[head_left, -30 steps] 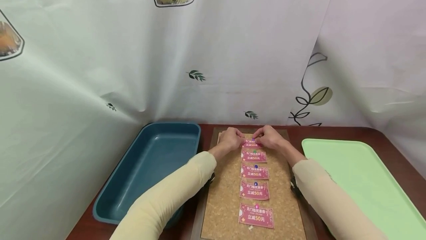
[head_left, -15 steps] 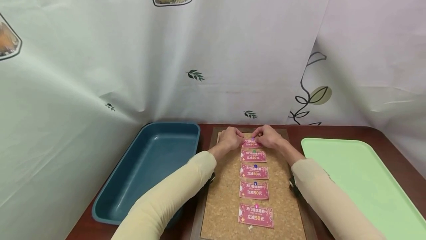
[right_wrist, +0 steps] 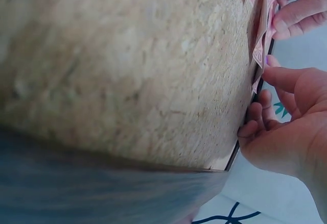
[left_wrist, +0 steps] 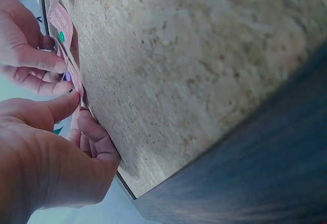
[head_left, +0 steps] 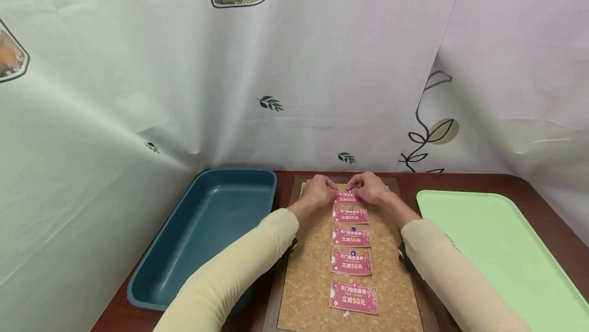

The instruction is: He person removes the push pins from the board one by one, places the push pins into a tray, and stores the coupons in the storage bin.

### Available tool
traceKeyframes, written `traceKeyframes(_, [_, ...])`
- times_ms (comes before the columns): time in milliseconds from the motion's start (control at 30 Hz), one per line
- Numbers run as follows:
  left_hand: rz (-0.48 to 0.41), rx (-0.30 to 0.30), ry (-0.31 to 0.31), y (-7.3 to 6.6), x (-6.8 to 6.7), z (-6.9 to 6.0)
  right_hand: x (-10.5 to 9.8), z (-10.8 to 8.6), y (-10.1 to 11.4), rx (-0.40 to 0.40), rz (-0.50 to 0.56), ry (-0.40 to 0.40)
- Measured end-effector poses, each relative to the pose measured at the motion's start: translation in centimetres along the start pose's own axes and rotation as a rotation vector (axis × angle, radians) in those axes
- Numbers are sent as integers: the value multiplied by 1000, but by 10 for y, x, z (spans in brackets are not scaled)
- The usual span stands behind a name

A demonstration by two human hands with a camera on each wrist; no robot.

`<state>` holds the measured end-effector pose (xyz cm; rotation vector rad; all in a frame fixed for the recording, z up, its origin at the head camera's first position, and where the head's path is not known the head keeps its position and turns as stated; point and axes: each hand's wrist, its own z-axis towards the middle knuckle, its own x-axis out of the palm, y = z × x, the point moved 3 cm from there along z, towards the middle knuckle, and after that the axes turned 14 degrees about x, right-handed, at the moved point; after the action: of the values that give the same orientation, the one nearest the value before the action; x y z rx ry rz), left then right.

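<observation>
Little has moved since the earlier frames: both hands remain at the far end of the corkboard (head_left: 303,275), with only a slight shift in the fingers of the right hand. Left hand (head_left: 318,192): fingers pinch the left edge of the farthest coupon (head_left: 347,200), which lies near the board's far edge. Right hand (head_left: 371,190): thumb and forefinger pinch a purple pin (head_left: 349,192) at that coupon's top edge. Four further coupons extend toward the viewer in a column, each bearing a pin at its upper edge; from far to near these are a green pin (head_left: 352,208), two blue pins (head_left: 353,229) and a pink pin (head_left: 355,285). The board rests on a dark red desk (head_left: 520,189), between a blue bin (head_left: 198,240) at left and a green tray (head_left: 501,250) at right. Pale sleeves cover both forearms.
</observation>
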<state>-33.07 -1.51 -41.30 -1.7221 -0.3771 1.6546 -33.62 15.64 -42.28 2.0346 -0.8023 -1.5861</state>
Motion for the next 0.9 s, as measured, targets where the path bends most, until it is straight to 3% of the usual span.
traceKeyframes(900, [16, -2, -4, 0, 1, 2, 1, 2, 0, 5, -22, -40])
